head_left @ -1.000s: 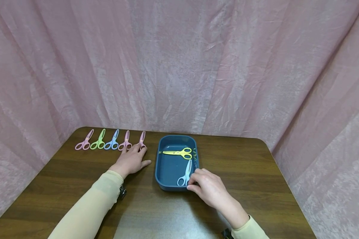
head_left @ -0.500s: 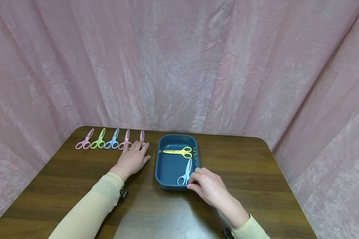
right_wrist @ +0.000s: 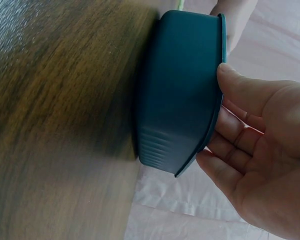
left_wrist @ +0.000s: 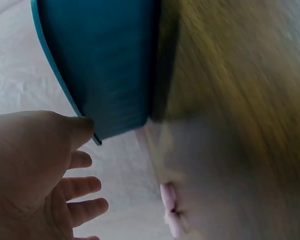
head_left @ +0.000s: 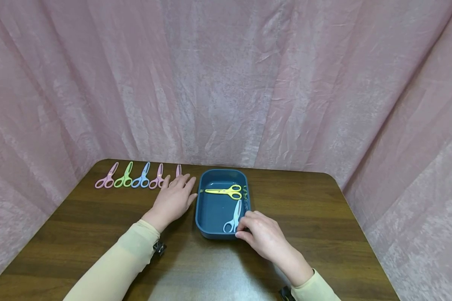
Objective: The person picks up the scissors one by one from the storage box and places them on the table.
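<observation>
My left hand [head_left: 174, 198] is spread with fingers apart over the right end of a row of scissors. It partly covers the rightmost pink scissors [head_left: 178, 169], whose blade tip shows. In the left wrist view, the thumb lies close to the rim of a blue tray [left_wrist: 95, 65]; whether it touches cannot be told. My right hand [head_left: 264, 235] grips the near right corner of that tray [head_left: 218, 236], thumb and fingers about its rim. Inside lie yellow scissors [head_left: 217, 192] across the far part and light blue scissors [head_left: 237, 215] by my right fingers.
Left of the tray, the row also holds pink scissors [head_left: 109, 179], green scissors [head_left: 127, 174], blue scissors [head_left: 144, 174] and another pink pair [head_left: 159, 175]. They lie near the back edge of a brown wooden table [head_left: 305, 200]. A pink curtain [head_left: 226, 83] hangs behind.
My left hand has shifted right from the pink scissors toward the tray, its fingers spreading. The right hand, the tray and the scissors in it stay in place.
</observation>
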`<control>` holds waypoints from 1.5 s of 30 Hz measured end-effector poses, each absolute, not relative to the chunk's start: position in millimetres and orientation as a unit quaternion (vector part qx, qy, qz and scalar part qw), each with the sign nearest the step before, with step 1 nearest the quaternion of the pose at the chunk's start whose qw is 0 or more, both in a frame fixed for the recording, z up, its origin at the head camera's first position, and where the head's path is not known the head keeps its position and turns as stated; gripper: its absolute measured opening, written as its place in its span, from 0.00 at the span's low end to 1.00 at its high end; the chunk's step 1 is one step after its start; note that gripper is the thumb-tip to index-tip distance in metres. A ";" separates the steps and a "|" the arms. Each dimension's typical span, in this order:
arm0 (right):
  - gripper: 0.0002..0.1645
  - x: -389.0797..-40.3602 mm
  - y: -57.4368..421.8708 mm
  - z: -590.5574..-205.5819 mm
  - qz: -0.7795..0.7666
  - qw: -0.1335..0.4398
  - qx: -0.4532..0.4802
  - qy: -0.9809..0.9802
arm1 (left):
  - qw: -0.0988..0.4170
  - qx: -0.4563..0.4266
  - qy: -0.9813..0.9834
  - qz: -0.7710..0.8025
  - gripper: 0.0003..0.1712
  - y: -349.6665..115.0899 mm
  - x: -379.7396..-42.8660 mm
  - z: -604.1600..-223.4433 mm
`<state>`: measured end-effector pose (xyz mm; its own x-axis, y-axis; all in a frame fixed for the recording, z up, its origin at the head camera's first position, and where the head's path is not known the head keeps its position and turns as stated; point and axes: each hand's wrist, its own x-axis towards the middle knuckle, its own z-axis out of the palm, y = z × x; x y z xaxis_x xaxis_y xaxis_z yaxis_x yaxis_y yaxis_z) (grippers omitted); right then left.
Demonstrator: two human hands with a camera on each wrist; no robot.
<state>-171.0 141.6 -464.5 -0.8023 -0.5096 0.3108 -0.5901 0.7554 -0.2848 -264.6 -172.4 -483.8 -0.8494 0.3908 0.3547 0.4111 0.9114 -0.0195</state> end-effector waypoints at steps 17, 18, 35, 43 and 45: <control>0.11 -170.6 141.6 -464.2 0.189 0.106 0.292 -0.931 | 0.236 -0.249 -0.939 -0.033 0.26 -145.8 -249.6 -464.2; 0.11 -170.7 141.5 -464.3 0.190 0.105 0.292 -0.932 | 0.235 -0.251 -0.938 -0.033 0.27 -144.0 -248.6 -463.7; 0.11 -170.9 142.0 -462.5 0.190 0.093 0.294 -0.932 | 0.192 -0.289 -0.937 -0.040 0.29 -113.8 -239.6 -463.0; 0.11 -171.5 141.5 -462.4 0.191 0.095 0.296 -0.931 | 0.159 -0.296 -0.941 -0.041 0.30 -100.2 -241.1 -467.3; 0.11 -171.7 141.6 -462.6 0.191 0.095 0.296 -0.931 | 0.152 -0.299 -0.941 -0.040 0.30 -97.1 -241.8 -468.0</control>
<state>-171.7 141.6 -462.6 -0.8069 -0.5147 0.2898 -0.5873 0.7519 -0.2997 -241.8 -97.1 -468.0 -0.7757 0.5502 0.3091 0.5743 0.8185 -0.0157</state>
